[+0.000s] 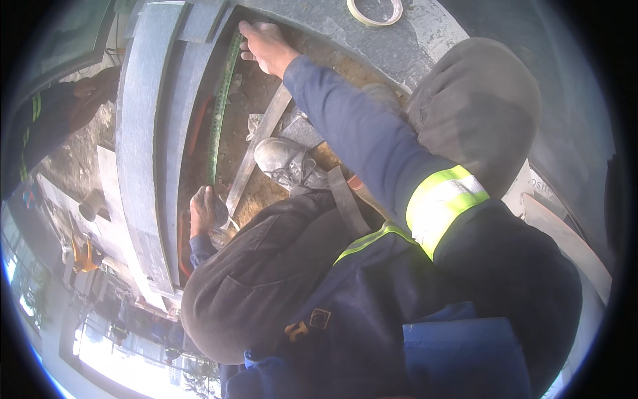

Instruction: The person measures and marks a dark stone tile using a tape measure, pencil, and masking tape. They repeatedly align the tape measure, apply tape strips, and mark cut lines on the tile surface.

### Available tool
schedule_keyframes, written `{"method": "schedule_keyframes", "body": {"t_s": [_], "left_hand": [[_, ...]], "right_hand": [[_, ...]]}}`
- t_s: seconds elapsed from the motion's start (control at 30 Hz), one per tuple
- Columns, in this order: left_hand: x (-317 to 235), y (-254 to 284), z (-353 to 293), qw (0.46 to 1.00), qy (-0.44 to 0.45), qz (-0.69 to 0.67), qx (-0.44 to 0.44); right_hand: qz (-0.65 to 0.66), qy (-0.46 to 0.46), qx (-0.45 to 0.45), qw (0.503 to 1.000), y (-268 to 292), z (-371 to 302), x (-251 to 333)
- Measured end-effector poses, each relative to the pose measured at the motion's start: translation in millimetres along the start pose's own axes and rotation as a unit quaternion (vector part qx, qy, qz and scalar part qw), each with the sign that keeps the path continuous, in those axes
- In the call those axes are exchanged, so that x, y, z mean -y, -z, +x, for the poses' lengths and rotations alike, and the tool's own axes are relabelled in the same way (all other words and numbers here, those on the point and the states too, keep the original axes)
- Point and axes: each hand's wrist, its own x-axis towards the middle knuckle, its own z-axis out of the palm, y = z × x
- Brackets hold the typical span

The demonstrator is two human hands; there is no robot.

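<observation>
A green tape measure (222, 110) is stretched out over a dirt-filled gap, running along the edge of a grey stone slab (193, 86). At its far end, my right hand (269, 48) has its fingers closed on the blade beside the slab corner. My left hand (202, 211) is closed at the near end, next to a dark rounded part that looks like the tape's case. My knee and sleeve partly hide that hand. A dusty boot (282, 159) rests in the gap, right of the tape.
A narrow flat strip (258, 146) lies slanted in the dirt near the boot. Long grey slabs (143, 133) stand in layers on the left. A tape roll (375, 9) sits on the far stone surface (399, 46). Another person's sleeve (50, 120) shows at far left.
</observation>
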Motion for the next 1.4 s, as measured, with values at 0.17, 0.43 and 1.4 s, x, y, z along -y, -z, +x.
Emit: {"method": "schedule_keyframes", "body": {"t_s": [0.17,0.43,1.4], "left_hand": [[42,1,32,0.997,-0.025,0.019,-0.064],[16,4,54,0.984,0.063,0.087,-0.139],[14,-1,55,0.966,0.034,0.245,-0.078]], "right_hand": [[-0.119,-0.001,0.059,0.991,-5,-2,-6],[-0.138,-0.004,0.007,0.99,4,1,6],[-0.137,-0.047,0.045,0.988,8,30,8]]}}
